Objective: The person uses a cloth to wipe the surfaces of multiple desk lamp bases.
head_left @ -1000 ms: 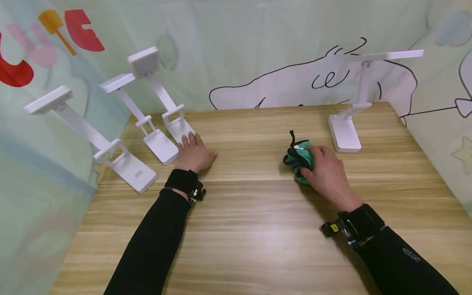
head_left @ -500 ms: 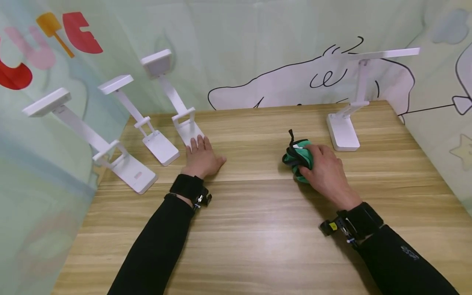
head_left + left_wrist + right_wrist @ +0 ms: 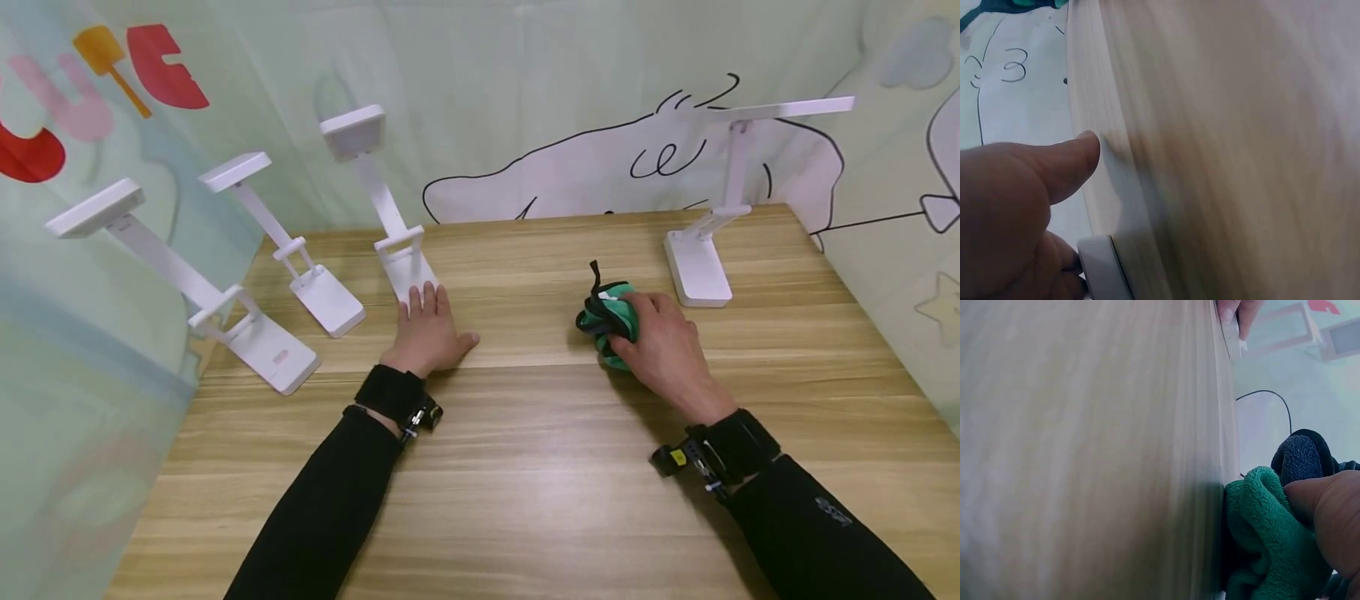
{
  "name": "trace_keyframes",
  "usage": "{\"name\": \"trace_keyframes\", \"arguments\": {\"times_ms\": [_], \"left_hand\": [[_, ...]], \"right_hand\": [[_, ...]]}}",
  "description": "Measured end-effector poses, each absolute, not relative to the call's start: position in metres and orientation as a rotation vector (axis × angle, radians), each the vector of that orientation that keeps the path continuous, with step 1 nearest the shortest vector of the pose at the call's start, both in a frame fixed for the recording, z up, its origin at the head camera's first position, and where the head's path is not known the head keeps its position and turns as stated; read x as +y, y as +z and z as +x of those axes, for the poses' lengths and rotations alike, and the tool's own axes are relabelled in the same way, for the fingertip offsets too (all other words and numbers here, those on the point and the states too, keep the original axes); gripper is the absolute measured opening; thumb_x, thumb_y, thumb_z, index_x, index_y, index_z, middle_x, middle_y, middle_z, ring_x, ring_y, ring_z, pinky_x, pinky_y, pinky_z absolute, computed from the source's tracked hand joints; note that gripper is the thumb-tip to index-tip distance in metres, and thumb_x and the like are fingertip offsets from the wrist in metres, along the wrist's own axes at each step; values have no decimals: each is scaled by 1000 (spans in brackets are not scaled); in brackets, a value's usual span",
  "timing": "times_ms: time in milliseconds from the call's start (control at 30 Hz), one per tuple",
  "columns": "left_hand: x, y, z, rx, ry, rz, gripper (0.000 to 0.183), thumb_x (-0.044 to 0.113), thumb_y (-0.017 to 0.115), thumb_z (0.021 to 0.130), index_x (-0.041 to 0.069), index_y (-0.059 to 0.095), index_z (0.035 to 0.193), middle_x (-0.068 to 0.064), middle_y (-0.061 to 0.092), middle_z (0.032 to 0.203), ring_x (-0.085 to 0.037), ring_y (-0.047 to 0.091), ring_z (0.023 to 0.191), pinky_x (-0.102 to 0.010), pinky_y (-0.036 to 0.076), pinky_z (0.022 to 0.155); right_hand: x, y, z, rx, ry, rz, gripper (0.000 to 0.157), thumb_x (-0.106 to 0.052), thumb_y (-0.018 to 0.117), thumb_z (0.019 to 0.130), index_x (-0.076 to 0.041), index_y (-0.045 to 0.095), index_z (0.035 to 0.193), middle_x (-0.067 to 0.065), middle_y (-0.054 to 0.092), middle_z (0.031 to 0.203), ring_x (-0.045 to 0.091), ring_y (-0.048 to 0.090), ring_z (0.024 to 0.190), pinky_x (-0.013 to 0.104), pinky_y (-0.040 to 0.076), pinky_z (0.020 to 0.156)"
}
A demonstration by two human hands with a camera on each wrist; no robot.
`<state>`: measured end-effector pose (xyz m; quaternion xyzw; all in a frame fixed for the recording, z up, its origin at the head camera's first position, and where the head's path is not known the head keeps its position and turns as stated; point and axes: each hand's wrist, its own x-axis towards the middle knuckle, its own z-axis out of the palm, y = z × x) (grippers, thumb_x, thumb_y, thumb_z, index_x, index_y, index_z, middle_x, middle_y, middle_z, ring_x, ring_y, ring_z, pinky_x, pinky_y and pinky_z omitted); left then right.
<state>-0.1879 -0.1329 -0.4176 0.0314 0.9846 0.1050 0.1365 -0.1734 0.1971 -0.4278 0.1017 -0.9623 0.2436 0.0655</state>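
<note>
My left hand (image 3: 427, 333) lies with straight fingers on the base of a white desk lamp (image 3: 408, 271), thumb spread out to the right. In the left wrist view a corner of that lamp base (image 3: 1102, 265) shows beside the fingers. My right hand (image 3: 667, 350) grips a bunched green and dark cloth (image 3: 611, 321) against the wooden table. Its fluffy green folds (image 3: 1272, 534) show under the thumb in the right wrist view; the other fingers are mostly hidden there.
Two more white lamps, a middle one (image 3: 327, 300) and a nearer one (image 3: 273, 354), stand at the left of the table (image 3: 510, 467). Another lamp (image 3: 699, 271) stands at the back right. A printed curtain (image 3: 480, 100) hangs behind and along the sides.
My left hand has slid the lamp to the right, away from the middle lamp and slightly nearer. The right hand and the cloth have stayed almost in place.
</note>
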Motion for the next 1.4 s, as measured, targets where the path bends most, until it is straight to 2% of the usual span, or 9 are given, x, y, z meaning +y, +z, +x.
{"name": "trace_keyframes", "arguments": {"times_ms": [933,1167,1400], "left_hand": [[-69,-417,-154,2822,184,412,95,60,50,92,1,8,153,-21,2,161,-38,-5,144,-55,6,118],[-57,-417,-150,2816,159,505,95,60,52,91,1,10,154,-21,3,161,-39,-3,144,-55,7,118],[-50,-419,-141,2816,157,644,90,56,52,93,3,12,154,-19,7,161,-36,0,145,-54,10,118]], "right_hand": [[199,-427,-173,-2890,748,303,63,-17,72,82,0,45,135,32,43,129,47,46,112,71,37,89],[204,-427,-175,-2892,719,293,62,-17,72,82,0,45,135,32,45,127,47,48,109,72,38,85],[211,-424,-178,-2918,715,286,59,-16,70,84,1,45,135,32,45,131,48,45,113,72,37,88]]}}
